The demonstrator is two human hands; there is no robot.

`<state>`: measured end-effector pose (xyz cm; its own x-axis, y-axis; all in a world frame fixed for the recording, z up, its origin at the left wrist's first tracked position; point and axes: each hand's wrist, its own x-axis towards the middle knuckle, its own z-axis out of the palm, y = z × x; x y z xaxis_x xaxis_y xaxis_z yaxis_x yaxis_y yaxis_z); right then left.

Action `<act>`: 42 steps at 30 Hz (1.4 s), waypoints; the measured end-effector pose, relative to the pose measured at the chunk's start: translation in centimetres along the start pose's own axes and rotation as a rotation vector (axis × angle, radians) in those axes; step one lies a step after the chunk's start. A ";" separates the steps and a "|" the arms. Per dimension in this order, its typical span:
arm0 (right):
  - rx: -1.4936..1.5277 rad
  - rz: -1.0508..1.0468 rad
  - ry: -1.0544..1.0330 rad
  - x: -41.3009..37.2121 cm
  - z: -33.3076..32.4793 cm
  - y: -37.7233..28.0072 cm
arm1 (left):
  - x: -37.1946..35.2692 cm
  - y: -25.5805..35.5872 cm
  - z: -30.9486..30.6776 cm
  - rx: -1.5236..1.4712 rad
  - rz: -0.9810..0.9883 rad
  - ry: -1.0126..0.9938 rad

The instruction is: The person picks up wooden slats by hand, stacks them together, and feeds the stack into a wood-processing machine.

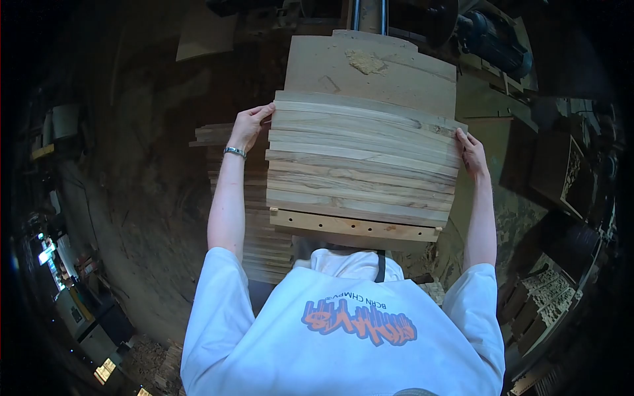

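Observation:
Many pale wooden strips (360,155) lie side by side in front of me, their ends slightly uneven. At the left end of the far strips, my left hand (249,127) pinches a wooden strip (356,103) between thumb and fingers. My right hand (473,153) grips the right end of the far strips, its fingers bent over the corner. Nearest my body, a wooden rail (353,225) with several dark holes runs along the row. Beyond the strips is a flat board (396,79) with a small heap of sawdust (365,62) on it.
More strips are stacked low on the left (267,247). A dark motor (495,43) stands at the back right, and two metal rods (370,16) extend behind the board. Stacked wood pieces (545,290) sit at the far right. A loose panel (206,38) lies at the back left.

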<state>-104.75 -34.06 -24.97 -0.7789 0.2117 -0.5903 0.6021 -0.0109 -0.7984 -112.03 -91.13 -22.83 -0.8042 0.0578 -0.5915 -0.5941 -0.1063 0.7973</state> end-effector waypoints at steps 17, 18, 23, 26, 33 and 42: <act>0.055 -0.002 -0.113 -8.5 0.8 3.4 | -5.0 -5.4 -2.8 -0.082 -0.082 -0.030; 0.061 -0.003 -0.115 -8.4 0.8 3.5 | -5.4 -5.4 -2.3 -0.110 -0.072 -0.009; -0.175 0.089 -0.096 -9.8 0.5 2.7 | -6.8 -5.4 -1.7 -0.115 -0.088 0.036; 0.034 0.018 -0.104 -10.7 0.5 4.2 | -6.8 -5.2 -1.5 -0.111 -0.085 0.029; 0.063 0.064 -0.072 -11.2 0.8 4.0 | -8.1 -6.2 -1.7 -0.108 -0.042 0.014; 0.192 0.087 -0.102 -9.8 -0.3 5.4 | -9.3 -6.7 -2.0 0.076 -0.048 0.024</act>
<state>-93.81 -35.93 -23.51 -0.7453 0.1016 -0.6589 0.6308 -0.2125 -0.7463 -100.54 -92.94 -22.87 -0.7746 0.0368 -0.6314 -0.6324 -0.0281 0.7742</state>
